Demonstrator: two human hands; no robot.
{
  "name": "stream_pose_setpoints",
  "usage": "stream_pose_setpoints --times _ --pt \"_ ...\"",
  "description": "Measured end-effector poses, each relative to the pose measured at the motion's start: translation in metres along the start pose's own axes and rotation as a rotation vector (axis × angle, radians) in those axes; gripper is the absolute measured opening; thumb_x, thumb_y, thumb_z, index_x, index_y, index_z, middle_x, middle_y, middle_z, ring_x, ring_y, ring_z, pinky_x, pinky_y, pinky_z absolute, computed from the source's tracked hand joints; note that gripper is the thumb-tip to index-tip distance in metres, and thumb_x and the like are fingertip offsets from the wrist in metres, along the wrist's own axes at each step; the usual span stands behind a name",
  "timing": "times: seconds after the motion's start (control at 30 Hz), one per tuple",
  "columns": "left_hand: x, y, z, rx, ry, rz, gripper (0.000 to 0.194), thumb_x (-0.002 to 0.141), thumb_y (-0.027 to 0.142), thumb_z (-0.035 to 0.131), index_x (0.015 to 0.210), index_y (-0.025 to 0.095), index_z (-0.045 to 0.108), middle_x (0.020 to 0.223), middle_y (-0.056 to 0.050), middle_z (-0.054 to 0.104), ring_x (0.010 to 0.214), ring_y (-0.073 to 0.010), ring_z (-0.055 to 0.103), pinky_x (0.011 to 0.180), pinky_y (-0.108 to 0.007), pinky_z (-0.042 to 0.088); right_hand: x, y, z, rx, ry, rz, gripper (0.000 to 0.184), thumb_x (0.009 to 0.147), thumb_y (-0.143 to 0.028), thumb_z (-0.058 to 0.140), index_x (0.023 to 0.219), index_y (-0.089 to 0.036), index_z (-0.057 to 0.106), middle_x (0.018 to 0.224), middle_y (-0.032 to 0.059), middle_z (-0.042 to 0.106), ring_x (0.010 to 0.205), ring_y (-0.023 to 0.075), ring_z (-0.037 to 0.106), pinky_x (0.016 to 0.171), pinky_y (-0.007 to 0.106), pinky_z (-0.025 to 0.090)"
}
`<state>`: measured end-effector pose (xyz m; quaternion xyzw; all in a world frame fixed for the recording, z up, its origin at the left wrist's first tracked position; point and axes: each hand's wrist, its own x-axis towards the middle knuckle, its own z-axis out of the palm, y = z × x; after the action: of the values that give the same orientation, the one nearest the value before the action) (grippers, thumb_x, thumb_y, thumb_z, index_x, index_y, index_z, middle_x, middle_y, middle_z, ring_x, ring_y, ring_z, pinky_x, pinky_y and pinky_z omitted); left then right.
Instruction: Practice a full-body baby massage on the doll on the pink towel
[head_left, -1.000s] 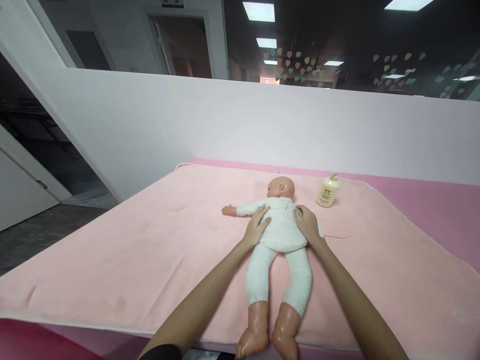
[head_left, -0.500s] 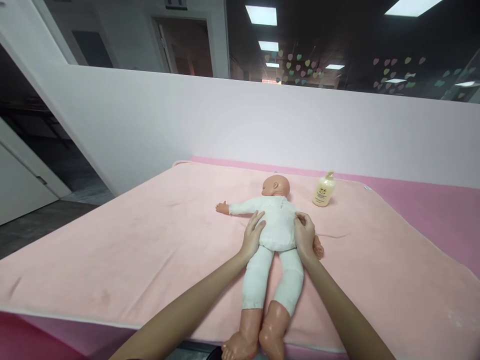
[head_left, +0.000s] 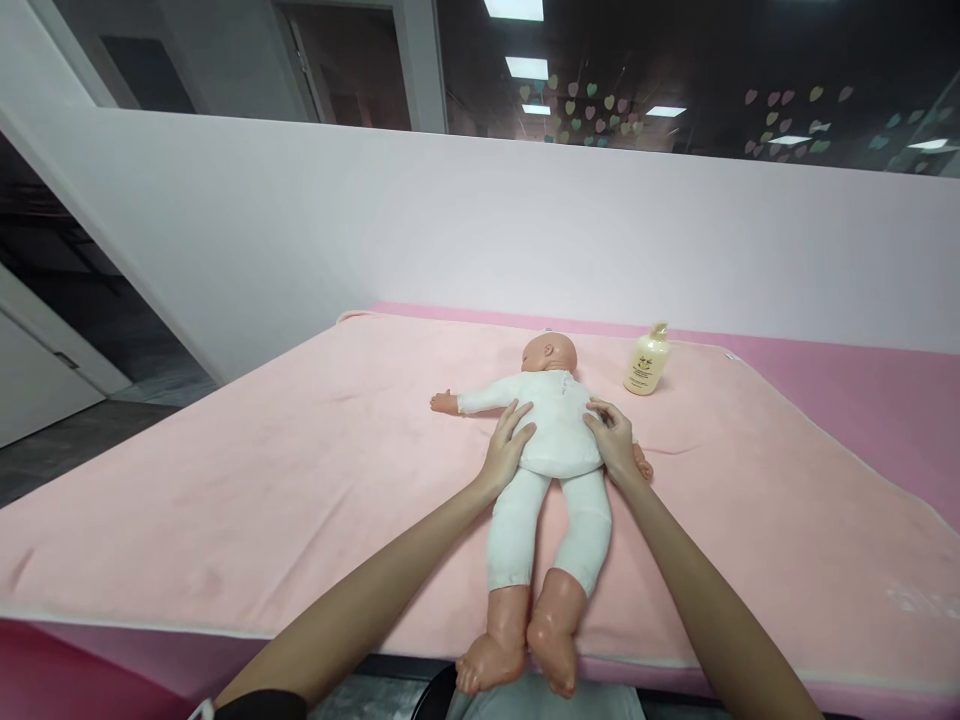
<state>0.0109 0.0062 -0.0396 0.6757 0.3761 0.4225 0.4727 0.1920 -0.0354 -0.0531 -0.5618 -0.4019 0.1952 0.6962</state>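
A baby doll (head_left: 559, 425) in white cloth top and leggings lies stretched out, its head turned to the left and one arm out to that side. My left hand (head_left: 508, 450) rests on the left side of its torso, fingers spread. On the opposite side, my right hand (head_left: 613, 436) touches the torso near the arm, fingers slightly bent and thumb apart. That arm of the doll is partly hidden behind my hand. The doll's bare feet reach the near table edge. A pale yellow pump bottle (head_left: 646, 362) stands upright beyond my right hand.
A pink towel (head_left: 225, 480) with small creases covers most of the pink table surface (head_left: 832, 390). A white low wall (head_left: 525, 220) runs along the back, with dark glass above it. Part of a dark chair (head_left: 435, 692) shows below the near edge.
The view has tilted down a little, so the doll and bottle appear higher. My right hand's fingers have loosened from a pinch at the doll's side. My left hand stays on the torso.
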Motion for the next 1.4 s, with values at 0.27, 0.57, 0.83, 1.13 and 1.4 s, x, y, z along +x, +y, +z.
stream_pose_setpoints --times 0.27,0.57,0.83,1.13,1.4 --pt "0.002 0.0 -0.007 0.221 -0.04 0.143 0.038 0.086 0.036 0.045 0.121 0.024 0.052 0.143 -0.005 0.035 0.133 -0.0202 0.029 0.111 -0.039 0.021 -0.001 -0.006 -0.001 -0.156 -0.025 -0.068 0.019 0.067 -0.031 0.053 0.079 -0.019 0.061 0.096 0.0066 0.063 0.101 0.022 0.055 0.094 0.038 0.038" --pt "-0.003 0.016 -0.018 0.421 -0.29 0.658 0.033 0.083 0.035 0.047 0.111 0.024 0.061 0.125 -0.005 0.057 0.124 -0.0224 0.044 0.109 -0.043 0.026 -0.002 -0.015 -0.002 -0.278 -0.095 -0.138 0.02 0.072 -0.033 0.047 0.08 -0.019 0.059 0.092 0.0065 0.063 0.09 0.0212 0.056 0.087 0.037 0.04" --pt "-0.003 0.019 -0.018 0.395 -0.345 0.653 0.033 0.084 0.035 0.049 0.114 0.026 0.06 0.123 -0.004 0.058 0.118 -0.0209 0.049 0.107 -0.041 0.029 -0.003 -0.016 -0.002 -0.304 -0.106 -0.157 0.021 0.073 -0.032 0.045 0.082 -0.018 0.058 0.091 0.007 0.063 0.089 0.021 0.056 0.086 0.036 0.04" --pt "-0.003 0.019 -0.018 0.422 -0.354 0.667 0.033 0.083 0.035 0.05 0.114 0.026 0.059 0.124 -0.004 0.057 0.118 -0.0205 0.049 0.106 -0.039 0.03 -0.003 -0.014 -0.002 -0.301 -0.091 -0.157 0.022 0.072 -0.032 0.045 0.081 -0.018 0.059 0.092 0.0068 0.063 0.091 0.021 0.055 0.087 0.037 0.04" --pt "-0.003 0.021 -0.017 0.465 -0.356 0.632 0.034 0.084 0.038 0.047 0.112 0.024 0.06 0.122 -0.006 0.058 0.119 -0.0215 0.048 0.105 -0.04 0.03 -0.002 -0.013 -0.003 -0.32 -0.092 -0.158 0.022 0.071 -0.032 0.044 0.081 -0.019 0.059 0.091 0.0069 0.063 0.091 0.0214 0.056 0.088 0.038 0.04"
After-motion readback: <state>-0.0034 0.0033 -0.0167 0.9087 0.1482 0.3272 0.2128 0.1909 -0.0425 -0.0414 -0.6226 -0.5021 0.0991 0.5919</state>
